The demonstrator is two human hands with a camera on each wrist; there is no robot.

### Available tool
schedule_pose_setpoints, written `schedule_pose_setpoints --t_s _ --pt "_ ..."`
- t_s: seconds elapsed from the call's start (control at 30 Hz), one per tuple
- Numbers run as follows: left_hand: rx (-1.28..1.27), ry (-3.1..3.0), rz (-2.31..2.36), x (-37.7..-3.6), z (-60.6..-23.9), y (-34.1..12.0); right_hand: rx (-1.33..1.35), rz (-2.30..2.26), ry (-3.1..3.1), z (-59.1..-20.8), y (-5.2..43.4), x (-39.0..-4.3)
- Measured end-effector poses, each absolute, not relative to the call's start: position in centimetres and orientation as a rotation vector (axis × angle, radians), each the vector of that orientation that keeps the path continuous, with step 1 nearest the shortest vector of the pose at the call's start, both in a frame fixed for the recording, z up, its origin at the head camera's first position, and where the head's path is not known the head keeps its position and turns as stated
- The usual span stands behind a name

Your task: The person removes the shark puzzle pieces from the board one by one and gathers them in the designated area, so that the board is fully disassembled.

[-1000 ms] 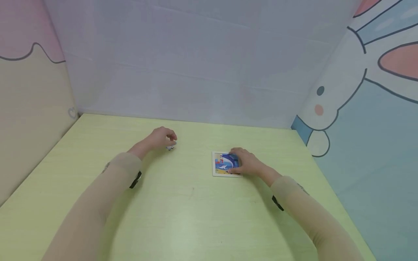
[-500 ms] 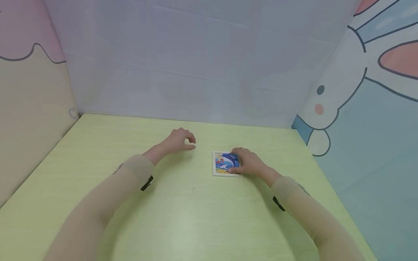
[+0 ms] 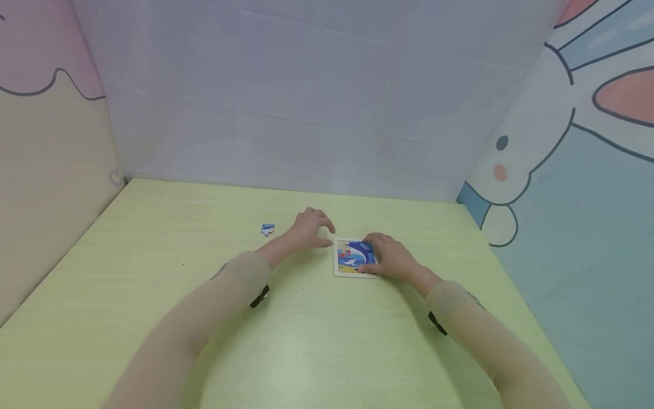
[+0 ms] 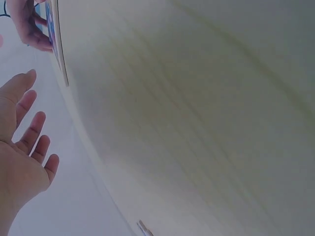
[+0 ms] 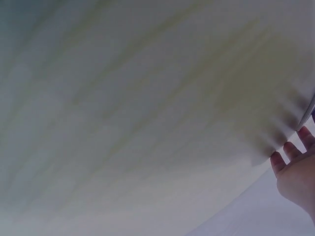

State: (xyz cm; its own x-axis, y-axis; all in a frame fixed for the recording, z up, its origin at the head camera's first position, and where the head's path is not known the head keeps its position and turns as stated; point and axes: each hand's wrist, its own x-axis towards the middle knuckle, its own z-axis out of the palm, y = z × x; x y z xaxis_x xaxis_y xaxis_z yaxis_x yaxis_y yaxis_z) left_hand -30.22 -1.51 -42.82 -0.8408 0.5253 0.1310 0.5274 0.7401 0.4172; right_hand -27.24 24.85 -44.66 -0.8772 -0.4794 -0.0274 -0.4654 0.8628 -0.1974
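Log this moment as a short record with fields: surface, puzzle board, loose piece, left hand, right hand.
surface: pale green table, walled by printed panels
puzzle board: small square picture puzzle, flat on the table, mid-right
loose piece: one small blue piece lying alone on the table, left of the left hand, not touched
left hand: left hand just left of the board's near corner, fingers relaxed, holding nothing
right hand: right hand resting on the board's right side, fingers laid over it
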Motion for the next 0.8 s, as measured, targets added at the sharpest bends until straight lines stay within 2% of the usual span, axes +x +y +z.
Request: schedule_pose_setpoints --t_s 0.8 --pt "-0.945 -3.017 -0.576 -31.1 -44.5 2.8 -0.744 -0.314 2.945 -44.6 25.2 -27.2"
